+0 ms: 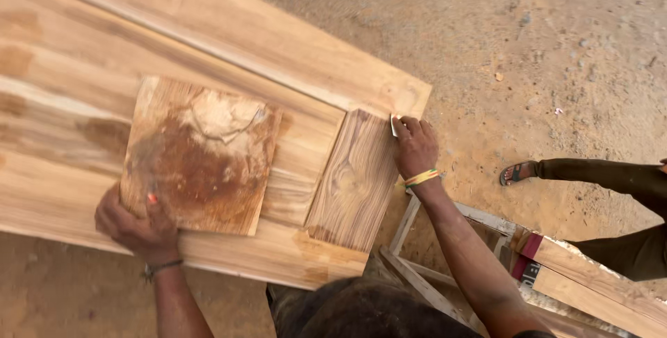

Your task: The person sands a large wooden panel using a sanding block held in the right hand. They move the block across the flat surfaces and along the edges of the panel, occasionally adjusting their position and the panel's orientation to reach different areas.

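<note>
Big pale wooden door [208, 53] lying flat, with brown streaks. Left hand [139, 227] gripping a stained square board [198, 154] on top, fingers curled round its corner. Right hand [415, 147] pinching a small white scraper [393, 125] at the door's edge.

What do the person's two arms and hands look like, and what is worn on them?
Both arms are bare, with no sleeves and no gloves. The left hand has a thin dark band around its wrist. The right hand has several thin bands, yellow and green with a little orange, around its wrist. No rings can be made out on the fingers.
</note>
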